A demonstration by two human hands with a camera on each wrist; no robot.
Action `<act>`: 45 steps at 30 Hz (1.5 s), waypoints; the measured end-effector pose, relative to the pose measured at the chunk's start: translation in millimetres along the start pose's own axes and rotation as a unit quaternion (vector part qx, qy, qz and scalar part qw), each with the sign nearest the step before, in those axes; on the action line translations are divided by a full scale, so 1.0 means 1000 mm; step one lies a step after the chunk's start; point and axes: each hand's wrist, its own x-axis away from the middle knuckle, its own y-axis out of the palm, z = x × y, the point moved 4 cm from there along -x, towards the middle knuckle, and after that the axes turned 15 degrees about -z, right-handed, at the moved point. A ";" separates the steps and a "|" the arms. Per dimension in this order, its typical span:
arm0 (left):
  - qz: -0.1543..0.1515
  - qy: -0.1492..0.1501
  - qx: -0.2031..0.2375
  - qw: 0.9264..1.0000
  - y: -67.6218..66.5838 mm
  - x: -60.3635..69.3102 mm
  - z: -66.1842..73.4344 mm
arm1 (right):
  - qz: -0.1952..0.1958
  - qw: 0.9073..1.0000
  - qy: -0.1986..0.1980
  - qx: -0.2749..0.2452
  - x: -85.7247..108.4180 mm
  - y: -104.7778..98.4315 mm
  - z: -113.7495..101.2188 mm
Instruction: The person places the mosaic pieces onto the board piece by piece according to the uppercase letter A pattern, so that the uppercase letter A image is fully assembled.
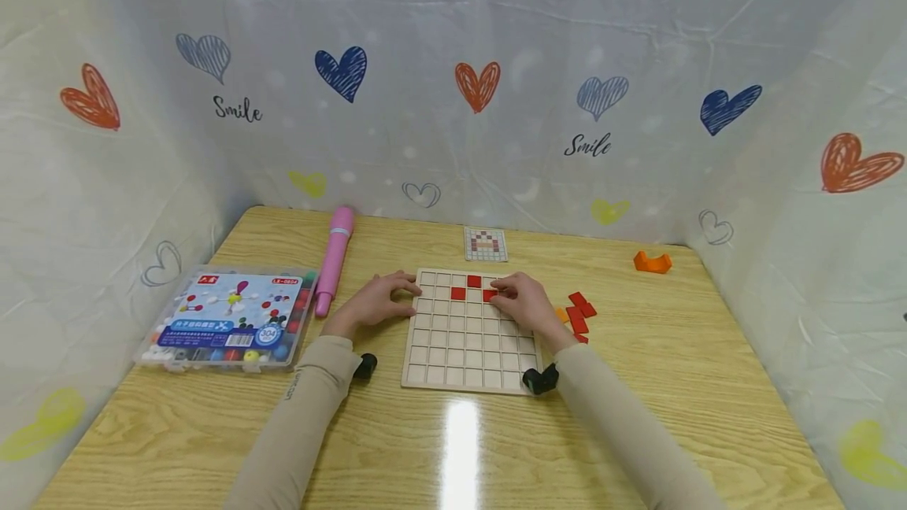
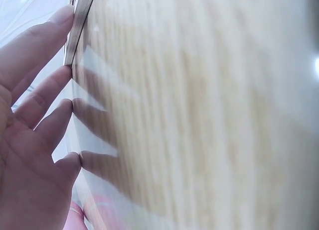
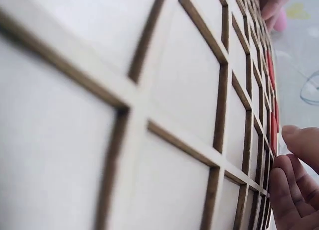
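Observation:
A pale wooden grid board (image 1: 464, 330) lies on the table, with red square tiles in its upper cells: one in the top row (image 1: 474, 281) and one lower to its left (image 1: 458, 293). The left hand (image 1: 375, 301) rests at the board's left edge, its fingers spread and fairly straight, fingertips on the table and edge in the left wrist view. At the upper right, the right hand (image 1: 526, 304) has thumb and fingertips beside a third red tile (image 1: 489, 295), which sits in a cell. In the right wrist view, thumb and fingers (image 3: 283, 177) stand apart near that tile (image 3: 273, 133).
Loose red tiles (image 1: 578, 319) and an orange piece (image 1: 562, 315) lie right of the board. Behind it is a small pattern card (image 1: 486, 245). A clear case of model parts (image 1: 230, 317) and a pink stick-like object (image 1: 335, 262) stand left; an orange curved piece (image 1: 652, 262) lies far right.

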 end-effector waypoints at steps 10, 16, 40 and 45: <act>-0.001 -0.001 -0.006 1.000 0.000 -0.001 -0.002 | 0.045 0.998 0.010 -0.045 0.040 -0.011 0.007; -0.001 0.001 -0.006 1.000 0.000 -0.001 -0.003 | 0.071 0.996 0.008 -0.057 0.072 -0.026 0.019; -0.002 0.008 0.000 1.000 0.000 0.001 -0.001 | 0.059 0.993 0.094 -0.047 0.135 -0.084 0.101; -0.002 0.011 0.002 1.000 0.000 0.001 0.000 | 0.035 0.995 0.087 -0.028 0.131 -0.082 0.114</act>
